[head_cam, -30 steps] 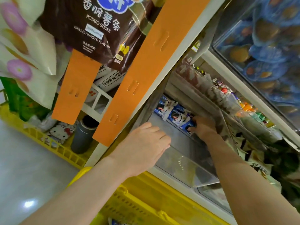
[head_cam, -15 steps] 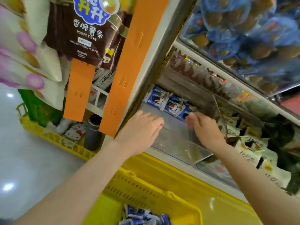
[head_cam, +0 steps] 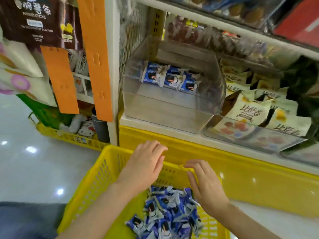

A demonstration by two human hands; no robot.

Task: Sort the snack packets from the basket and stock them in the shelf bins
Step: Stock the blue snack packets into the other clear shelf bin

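Both hands, left (head_cam: 146,166) and right (head_cam: 207,185), hover empty over yellow slotted plastic basket (head_cam: 96,183), fingers loosely spread; blue-and-white snack packets (head_cam: 169,216) heaped inside, three (head_cam: 170,78) upright in clear acrylic shelf bin (head_cam: 165,111)

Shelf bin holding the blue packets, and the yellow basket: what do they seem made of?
Shelf bin: clear rigid plastic, perhaps acrylic; it is glossy, and the blue packets show through its walls. Yellow basket: opaque moulded plastic, with slotted walls and a slight sheen.
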